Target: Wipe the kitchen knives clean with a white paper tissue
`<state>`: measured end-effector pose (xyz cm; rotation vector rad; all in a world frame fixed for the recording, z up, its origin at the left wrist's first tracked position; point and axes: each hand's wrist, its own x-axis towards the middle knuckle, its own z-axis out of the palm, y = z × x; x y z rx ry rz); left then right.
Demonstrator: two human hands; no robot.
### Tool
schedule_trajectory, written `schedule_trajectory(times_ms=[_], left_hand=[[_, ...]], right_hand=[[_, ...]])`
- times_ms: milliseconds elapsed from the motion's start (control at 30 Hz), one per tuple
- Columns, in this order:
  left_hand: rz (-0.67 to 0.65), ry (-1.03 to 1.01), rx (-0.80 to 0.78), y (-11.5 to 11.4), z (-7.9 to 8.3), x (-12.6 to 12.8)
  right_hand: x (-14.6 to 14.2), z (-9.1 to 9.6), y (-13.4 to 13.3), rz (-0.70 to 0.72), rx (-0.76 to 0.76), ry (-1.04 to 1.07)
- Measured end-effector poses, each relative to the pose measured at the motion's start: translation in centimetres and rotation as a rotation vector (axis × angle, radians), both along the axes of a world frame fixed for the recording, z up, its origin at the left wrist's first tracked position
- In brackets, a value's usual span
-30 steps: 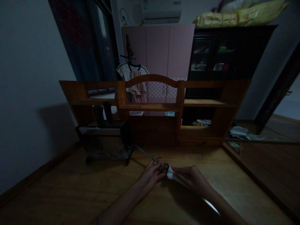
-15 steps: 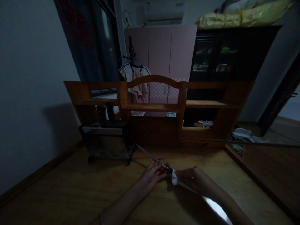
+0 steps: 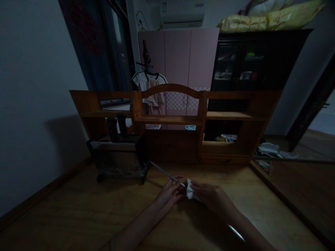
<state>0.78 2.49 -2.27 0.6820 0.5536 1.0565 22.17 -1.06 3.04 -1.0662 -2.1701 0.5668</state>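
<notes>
My left hand (image 3: 171,193) is closed around a thin grey rod (image 3: 162,169), its fingers curled near the rod's lower end. The rod slants up and left toward a dark box on the wooden tabletop. My right hand (image 3: 209,195) pinches a crumpled white tissue (image 3: 189,190) against the rod's near end, close beside my left fingers. Tissue and fingers hide that end of the rod. Both hands are just above the tabletop (image 3: 125,212).
A black-framed box (image 3: 117,162) with two dark upright objects (image 3: 117,129) on top stands at the left. Behind the hands is a wooden shelf unit (image 3: 170,120). A wall (image 3: 34,104) borders the left side; the tabletop has a raised edge (image 3: 282,202) at right.
My right hand has slid left and slightly up with the tissue, covering the black section of the rod that showed before. My left hand stays nearly in place.
</notes>
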Motion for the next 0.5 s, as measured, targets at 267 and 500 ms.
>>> schedule_trajectory(times_ms=[267,500], left_hand=[[0.016,0.012,-0.018,0.0,0.0,0.1],[-0.004,-0.001,-0.014,-0.1,0.1,0.1]], right_hand=[[-0.8,0.5,-0.4,0.155,-0.061,-0.131],[1.8,1.9,-0.4,0.136,-0.279,-0.041]])
